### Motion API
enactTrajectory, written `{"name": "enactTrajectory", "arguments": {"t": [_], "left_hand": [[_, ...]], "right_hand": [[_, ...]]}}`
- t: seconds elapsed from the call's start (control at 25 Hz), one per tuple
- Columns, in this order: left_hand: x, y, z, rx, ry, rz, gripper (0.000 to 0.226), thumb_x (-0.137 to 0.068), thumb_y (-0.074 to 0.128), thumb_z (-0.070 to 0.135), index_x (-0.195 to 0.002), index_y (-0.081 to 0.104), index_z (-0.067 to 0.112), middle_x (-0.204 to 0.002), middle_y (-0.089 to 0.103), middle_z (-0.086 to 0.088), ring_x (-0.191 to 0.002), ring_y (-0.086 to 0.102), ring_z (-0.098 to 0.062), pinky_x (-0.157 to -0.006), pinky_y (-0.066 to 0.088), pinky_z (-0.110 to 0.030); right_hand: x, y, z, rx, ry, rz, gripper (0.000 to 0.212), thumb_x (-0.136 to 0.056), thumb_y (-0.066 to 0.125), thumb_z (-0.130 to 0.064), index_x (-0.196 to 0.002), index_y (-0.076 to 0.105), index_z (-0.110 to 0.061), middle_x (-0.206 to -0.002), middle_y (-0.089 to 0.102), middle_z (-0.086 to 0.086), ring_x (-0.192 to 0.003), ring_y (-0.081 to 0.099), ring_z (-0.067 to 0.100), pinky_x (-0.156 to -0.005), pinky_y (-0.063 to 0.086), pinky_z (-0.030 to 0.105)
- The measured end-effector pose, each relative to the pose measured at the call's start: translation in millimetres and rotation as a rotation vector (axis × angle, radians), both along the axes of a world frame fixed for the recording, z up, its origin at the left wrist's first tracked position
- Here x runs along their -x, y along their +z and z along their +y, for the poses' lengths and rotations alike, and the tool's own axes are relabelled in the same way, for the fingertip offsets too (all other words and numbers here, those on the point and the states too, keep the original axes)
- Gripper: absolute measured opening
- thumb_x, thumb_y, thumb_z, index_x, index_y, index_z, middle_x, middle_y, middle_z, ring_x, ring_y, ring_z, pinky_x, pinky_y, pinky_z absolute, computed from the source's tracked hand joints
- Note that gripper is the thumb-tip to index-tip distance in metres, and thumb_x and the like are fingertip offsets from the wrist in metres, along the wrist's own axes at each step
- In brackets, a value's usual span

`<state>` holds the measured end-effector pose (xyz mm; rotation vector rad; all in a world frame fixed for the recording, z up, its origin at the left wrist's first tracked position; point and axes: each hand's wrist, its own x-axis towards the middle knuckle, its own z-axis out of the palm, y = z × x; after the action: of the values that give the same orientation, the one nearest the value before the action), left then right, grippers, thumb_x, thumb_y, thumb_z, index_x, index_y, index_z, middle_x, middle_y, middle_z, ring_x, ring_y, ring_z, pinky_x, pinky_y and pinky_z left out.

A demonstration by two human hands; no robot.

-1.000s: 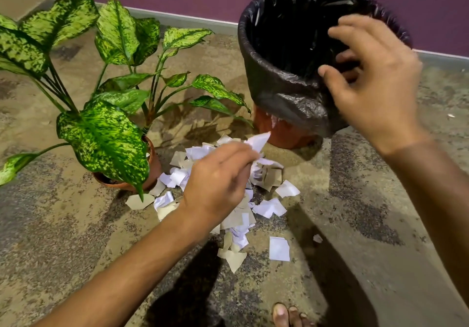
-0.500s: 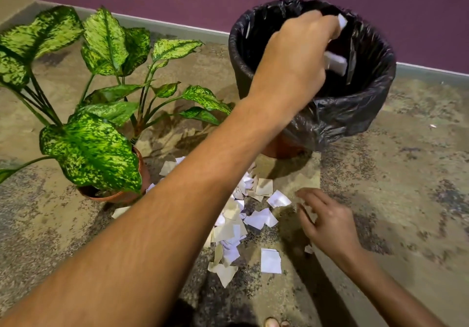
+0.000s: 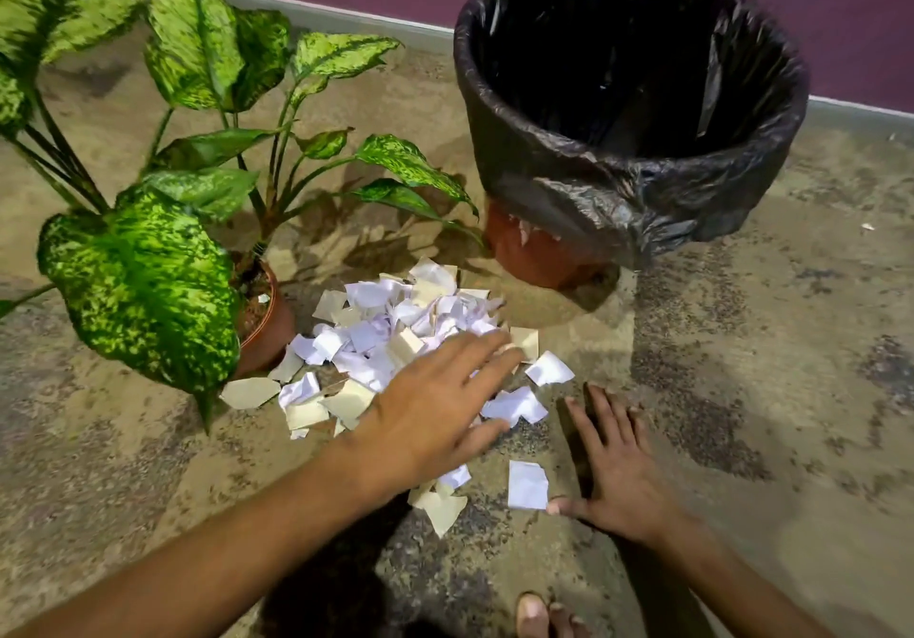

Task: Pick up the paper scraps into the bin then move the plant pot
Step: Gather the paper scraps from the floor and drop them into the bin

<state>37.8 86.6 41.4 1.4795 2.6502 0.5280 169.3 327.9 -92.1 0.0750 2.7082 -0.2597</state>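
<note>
A heap of white and cream paper scraps [image 3: 395,330] lies on the floor between the plant pot and the bin. My left hand [image 3: 435,405] is spread flat over the heap's right side, fingers apart, holding nothing. My right hand [image 3: 613,464] rests flat on the floor just right of the scraps, its thumb touching one loose white scrap [image 3: 526,484]. The bin [image 3: 628,202], lined with a black bag, stands behind the heap at the right. The brown plant pot [image 3: 269,326] with large speckled green leaves stands at the left, touching the heap.
A purple wall with a pale skirting [image 3: 346,19] runs along the back. The floor [image 3: 766,390] is mottled concrete. My toes [image 3: 536,615] show at the bottom edge. The plant's leaves [image 3: 143,281] overhang the floor left of the scraps.
My left hand came back from over the bin down onto the heap, now holding nothing. My right hand flattened on the floor beside the scraps.
</note>
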Motion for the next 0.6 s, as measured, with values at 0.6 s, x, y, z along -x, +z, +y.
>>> {"name": "enactTrajectory", "arguments": {"t": [0.6], "left_hand": [[-45, -97, -39, 0.61, 0.253, -0.312, 0.11, -0.085, 0.066, 0.04, -0.142, -0.027, 0.032, -0.154, -0.027, -0.01, -0.142, 0.005, -0.046, -0.102, 0.04, -0.059]], "right_hand": [[152, 29, -55, 0.319, 0.138, 0.202, 0.115, -0.054, 0.072, -0.075, -0.144, 0.005, -0.052, -0.155, -0.007, -0.004, -0.137, 0.03, 0.037, -0.1, 0.043, 0.053]]}}
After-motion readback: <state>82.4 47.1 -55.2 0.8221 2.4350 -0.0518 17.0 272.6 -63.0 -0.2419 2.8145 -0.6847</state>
